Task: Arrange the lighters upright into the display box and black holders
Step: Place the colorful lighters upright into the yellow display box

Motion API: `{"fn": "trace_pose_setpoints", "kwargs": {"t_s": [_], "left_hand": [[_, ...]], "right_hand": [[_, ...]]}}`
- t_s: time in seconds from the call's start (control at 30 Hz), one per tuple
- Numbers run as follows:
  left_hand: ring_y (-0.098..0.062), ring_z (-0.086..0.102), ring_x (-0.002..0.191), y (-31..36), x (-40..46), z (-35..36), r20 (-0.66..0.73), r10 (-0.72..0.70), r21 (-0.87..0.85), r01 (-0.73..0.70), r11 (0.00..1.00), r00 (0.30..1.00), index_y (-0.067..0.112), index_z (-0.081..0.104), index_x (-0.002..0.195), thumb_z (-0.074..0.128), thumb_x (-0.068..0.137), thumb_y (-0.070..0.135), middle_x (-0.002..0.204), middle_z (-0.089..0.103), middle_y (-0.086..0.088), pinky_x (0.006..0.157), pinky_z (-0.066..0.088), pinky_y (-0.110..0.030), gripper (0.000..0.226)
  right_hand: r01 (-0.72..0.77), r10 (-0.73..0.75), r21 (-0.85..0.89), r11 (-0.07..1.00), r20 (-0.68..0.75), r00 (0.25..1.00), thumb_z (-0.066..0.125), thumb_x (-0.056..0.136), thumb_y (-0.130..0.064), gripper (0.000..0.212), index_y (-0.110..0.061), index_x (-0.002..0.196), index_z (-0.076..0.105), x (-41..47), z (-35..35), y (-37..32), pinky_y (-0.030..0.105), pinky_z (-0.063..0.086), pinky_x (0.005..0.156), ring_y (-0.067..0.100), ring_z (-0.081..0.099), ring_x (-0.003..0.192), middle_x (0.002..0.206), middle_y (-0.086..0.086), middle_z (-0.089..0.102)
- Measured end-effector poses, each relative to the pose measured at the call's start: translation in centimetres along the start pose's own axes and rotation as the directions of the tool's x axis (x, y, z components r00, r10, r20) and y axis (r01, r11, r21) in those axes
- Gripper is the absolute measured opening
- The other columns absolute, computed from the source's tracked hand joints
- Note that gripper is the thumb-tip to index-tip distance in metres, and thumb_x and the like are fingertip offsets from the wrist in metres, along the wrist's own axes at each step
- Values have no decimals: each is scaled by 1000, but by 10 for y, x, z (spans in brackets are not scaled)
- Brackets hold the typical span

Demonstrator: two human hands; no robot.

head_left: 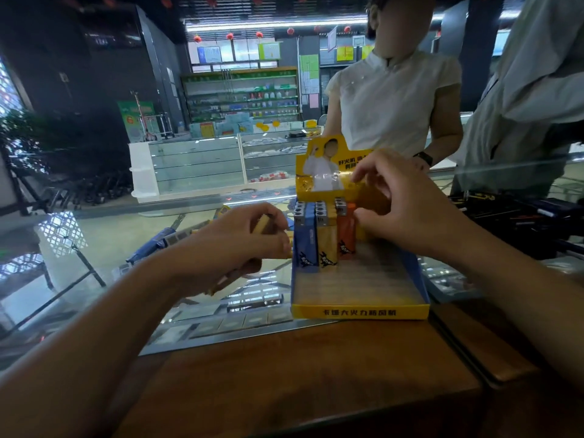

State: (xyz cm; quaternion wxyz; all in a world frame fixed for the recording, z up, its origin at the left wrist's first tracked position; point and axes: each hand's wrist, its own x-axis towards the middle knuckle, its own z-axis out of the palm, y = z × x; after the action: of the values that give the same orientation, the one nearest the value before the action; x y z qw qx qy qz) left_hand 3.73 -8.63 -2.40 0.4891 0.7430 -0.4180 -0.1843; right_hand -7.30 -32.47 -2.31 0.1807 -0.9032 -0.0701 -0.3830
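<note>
**Asker:** Hands first, please. What are ours doing?

**Describer:** Our left hand (240, 245) has its fingers curled round a few lighters, yellow ends showing at the fingertips, just left of the display box (360, 311). Our right hand (401, 207) reaches into the back right of the box, fingers bent and spread, thumb beside an orange lighter (346, 232). We cannot tell whether it grips anything, because the hand hides what lies behind it.

**Asker:** Where are the lighters?

**Describer:** Several stand upright at the back left of the box: a blue lighter (305, 241), a yellow lighter (327, 245) beside it, then the orange one. More metal tops show behind them. The front of the box floor is bare. A yellow header card (328, 165) rises at the back.

**Asker:** And around it?

**Describer:** Our box sits on a glass bench (221, 311) that gives way to wood nearer us. More lighters (158, 243) lie on the glass to the left. Across from us stands a person in a white top (392, 99).
</note>
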Motion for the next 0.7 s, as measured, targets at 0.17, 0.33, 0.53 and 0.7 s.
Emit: {"fn": "trace_pose_setpoints", "kwargs": {"t_s": [0.17, 0.33, 0.53, 0.7], "left_hand": [[-20, 46, 70, 6, -2, -5, 87, 61, -416, -20, 909, 994, 8, 53, 94, 58, 63, -1, 81, 58, -6, 59, 33, -34, 33], [-18, 58, 79, 9, -4, -9, 62, 145, -539, -89, 838, 988, 8, 54, 102, 55, 89, 6, 89, 60, -7, 71, 50, -30, 13], [-16, 51, 55, 14, -4, -5, -109, 94, -259, -120, 958, 990, 8, 52, 96, 57, 97, 19, 71, 55, -5, 55, 40, -30, 12], [-12, 50, 52, 16, -7, -5, -143, 133, 37, -129, 991, 981, 13, 57, 112, 68, 92, 19, 67, 61, 0, 46, 42, -24, 23]], "right_hand": [[11, 12, 222, 975, -101, 995, 56, 77, -9, 31, -17, 105, 45, 4, -1, -20, 26, 36, 53, 10, 40, 56, 70, 2, 42], [155, -163, 232, 960, 13, 987, 67, 92, -23, 28, -20, 117, 56, 28, 3, -52, 21, 43, 59, 17, 52, 67, 93, -10, 55], [224, -233, 196, 955, 23, 972, 69, 91, -34, 37, -25, 126, 61, 41, 28, -62, 10, 34, 58, 9, 49, 60, 82, -10, 58], [207, -216, 193, 959, 30, 976, 71, 90, -31, 35, -24, 123, 65, 35, 26, -56, 9, 36, 54, 6, 53, 56, 76, -11, 63]]}}
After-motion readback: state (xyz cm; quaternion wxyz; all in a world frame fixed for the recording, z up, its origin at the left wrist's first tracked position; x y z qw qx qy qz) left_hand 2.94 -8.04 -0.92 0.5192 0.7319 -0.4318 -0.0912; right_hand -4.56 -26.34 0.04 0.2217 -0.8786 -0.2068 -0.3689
